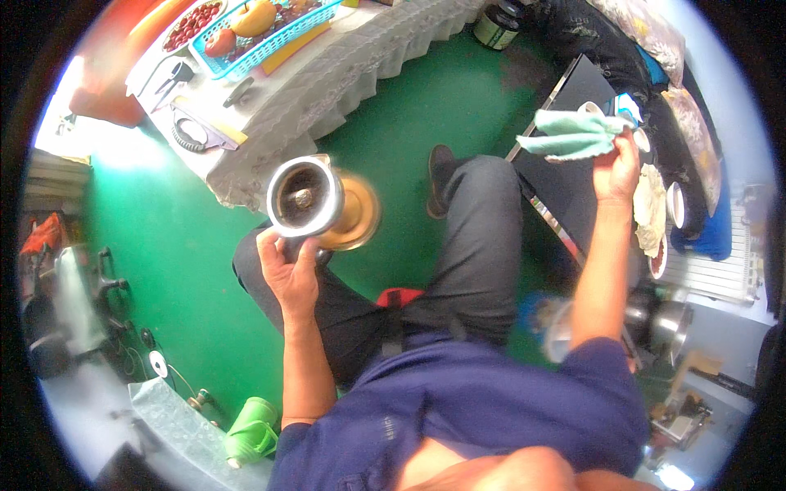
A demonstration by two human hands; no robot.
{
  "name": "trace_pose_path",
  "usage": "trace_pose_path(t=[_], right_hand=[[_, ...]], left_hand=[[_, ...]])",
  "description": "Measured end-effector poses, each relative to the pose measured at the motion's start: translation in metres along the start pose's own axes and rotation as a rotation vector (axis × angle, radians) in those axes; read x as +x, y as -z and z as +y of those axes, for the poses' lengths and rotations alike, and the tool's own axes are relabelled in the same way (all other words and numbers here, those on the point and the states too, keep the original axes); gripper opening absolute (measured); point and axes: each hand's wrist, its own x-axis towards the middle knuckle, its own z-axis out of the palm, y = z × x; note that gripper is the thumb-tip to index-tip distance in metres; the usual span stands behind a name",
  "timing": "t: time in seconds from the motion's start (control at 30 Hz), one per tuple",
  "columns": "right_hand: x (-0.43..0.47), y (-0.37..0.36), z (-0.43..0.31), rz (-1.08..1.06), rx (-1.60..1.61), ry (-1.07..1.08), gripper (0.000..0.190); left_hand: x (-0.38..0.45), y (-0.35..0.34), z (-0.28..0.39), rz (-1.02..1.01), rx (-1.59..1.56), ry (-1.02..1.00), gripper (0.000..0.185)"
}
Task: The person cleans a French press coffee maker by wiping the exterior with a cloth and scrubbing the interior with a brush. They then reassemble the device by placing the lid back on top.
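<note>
My left hand [288, 264] grips the black handle of a round vessel [344, 212], which has a shiny metal rim and a yellowish-gold body. Its open end faces up toward me, showing a dark inside with a small metallic knob at the centre. The vessel is over my left knee, near the corner of the lace-covered table. Out to the right, my right hand [617, 162] pinches a folded light-green cloth [574, 134] by one end, above a black table. The rest of the cloth sticks out leftward from my fingers.
A lace-covered table [276, 110] holds a blue plastic basket [245, 61] of fruit and a bowl of red fruit [191, 26]. Dishes and flatbread-like pieces [649, 205] lie along the black table [556, 184]. A green jug-like container [250, 433] stands at lower left; a dark jar [496, 27] is on the floor.
</note>
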Motion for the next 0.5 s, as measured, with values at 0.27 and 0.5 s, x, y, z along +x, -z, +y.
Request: trace_pose_path(t=[0.27, 0.5], right_hand=[[-0.011, 0.157, 0.074, -0.027, -1.622, 0.092, 0.033], [-0.055, 0.076, 0.130, -0.314, -1.825, 0.342, 0.040]], left_hand=[[0.002, -0.005, -0.001, -0.026, -0.007, 0.009, 0.040], [0.001, 0.000, 0.006, -0.064, 0.095, 0.064, 0.037]])
